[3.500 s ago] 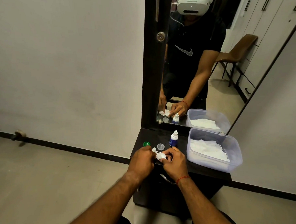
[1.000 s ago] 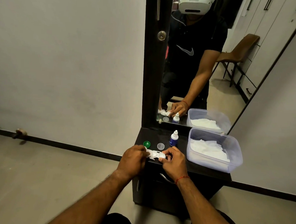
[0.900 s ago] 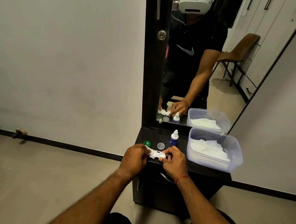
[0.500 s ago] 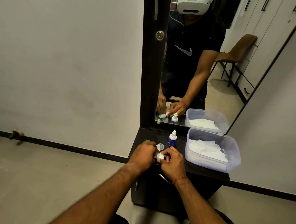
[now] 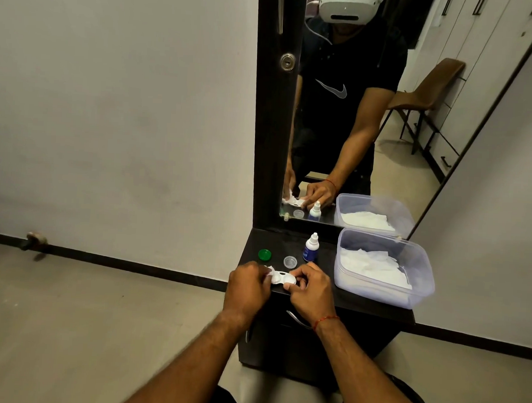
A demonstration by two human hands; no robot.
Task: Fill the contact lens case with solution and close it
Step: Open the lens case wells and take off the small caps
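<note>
A white contact lens case point(image 5: 282, 277) with both wells uncovered lies at the front edge of the dark cabinet top point(image 5: 358, 301). My right hand point(image 5: 311, 288) pinches its right end. My left hand point(image 5: 248, 285) holds a small crumpled white tissue point(image 5: 269, 270) against the case's left end. A green cap point(image 5: 264, 254) and a clear cap point(image 5: 290, 261) lie loose behind the case. The small solution bottle point(image 5: 311, 248), blue with a white nozzle, stands upright further back.
A clear plastic tub point(image 5: 420, 283) with white tissues fills the right side of the cabinet top. A mirror point(image 5: 371, 114) rises behind, showing a person's reflection. A drawer handle point(image 5: 297, 320) sits below the front edge. Grey wall stands to the left.
The case, held tilted up between both hands half a second ago, now lies flat again with its wells facing up. My left hand has shifted slightly left, uncovering the green cap.
</note>
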